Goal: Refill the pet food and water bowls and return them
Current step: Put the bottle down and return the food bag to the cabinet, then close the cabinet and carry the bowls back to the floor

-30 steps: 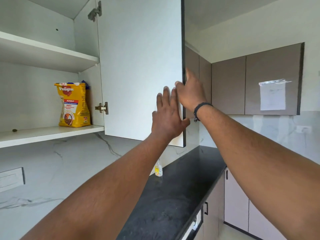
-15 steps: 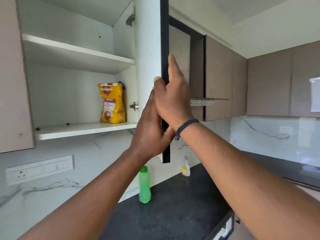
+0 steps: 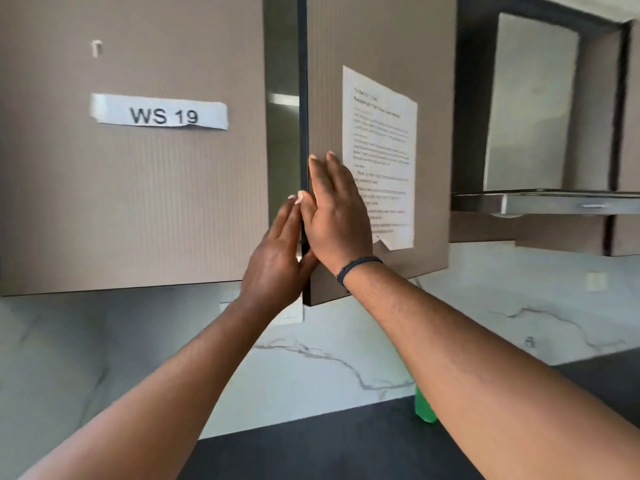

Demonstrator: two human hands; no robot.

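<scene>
Swung nearly closed since the earlier frame, the taupe ribbed cabinet door [image 3: 377, 46] hides the yellow pet food bag and shelves. At upper left, a white "WS 19" label [image 3: 159, 115] sits on the neighbouring door. At centre, the left hand [image 3: 275, 263] lies flat inside the door's dark edge; the right hand [image 3: 337, 213], fingers spread, presses its front beside a taped printed sheet [image 3: 384, 140]. A green bottle [image 3: 424, 408] peeks out at lower right

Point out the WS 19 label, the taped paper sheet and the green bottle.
WS 19 label [image 3: 159, 115]: head view, middle of the printed strip.
Paper sheet [image 3: 381, 147]: head view, its printed upper half.
Green bottle [image 3: 424, 408]: head view, visible lower body beside the right forearm.
</scene>
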